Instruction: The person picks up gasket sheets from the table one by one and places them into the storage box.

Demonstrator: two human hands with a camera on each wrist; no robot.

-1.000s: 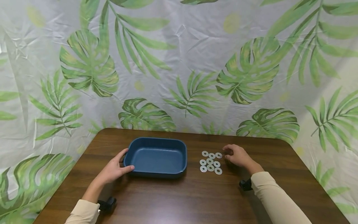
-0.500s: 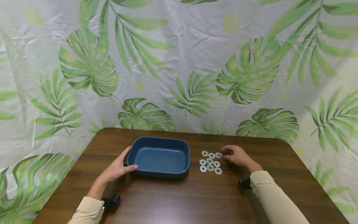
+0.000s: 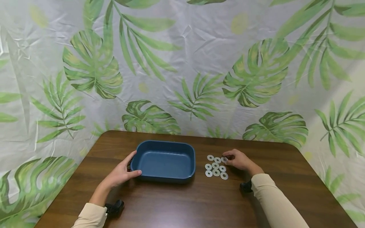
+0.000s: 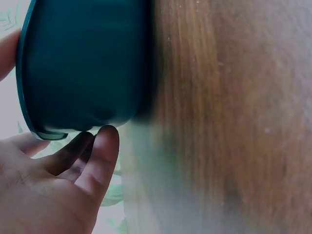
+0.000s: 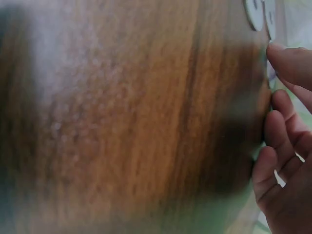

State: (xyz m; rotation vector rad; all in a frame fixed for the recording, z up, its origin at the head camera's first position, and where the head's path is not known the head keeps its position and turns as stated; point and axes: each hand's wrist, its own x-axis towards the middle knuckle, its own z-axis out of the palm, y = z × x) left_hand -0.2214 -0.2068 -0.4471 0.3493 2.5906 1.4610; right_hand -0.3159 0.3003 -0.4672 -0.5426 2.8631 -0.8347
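A deep blue rectangular baking dish (image 3: 162,177) stands on the table, left of the middle. My left hand (image 3: 121,172) grips its left end, the thumb at the near rim and the other fingers around the end handle. In the left wrist view, the fingers (image 4: 102,151) curl at the dish's end wall (image 4: 87,63). Several flat metal washers (image 3: 215,165) lie in a loose cluster right of the dish. My right hand (image 3: 239,160) pinches the far right washer (image 3: 224,159) between thumb and index finger, low at the tabletop. Its other fingertips (image 5: 273,126) rest on the wood.
The brown wooden table (image 3: 176,205) has rounded far corners. Behind its far edge hangs a pale cloth (image 3: 199,63) printed with green leaves. A black wrist camera (image 3: 115,207) sits by the left cuff, another black camera (image 3: 246,186) by the right.
My left hand has slid the baking dish a little to the right, toward the washers. The right hand has moved slightly left, its thumb and index finger now on the far right washer.
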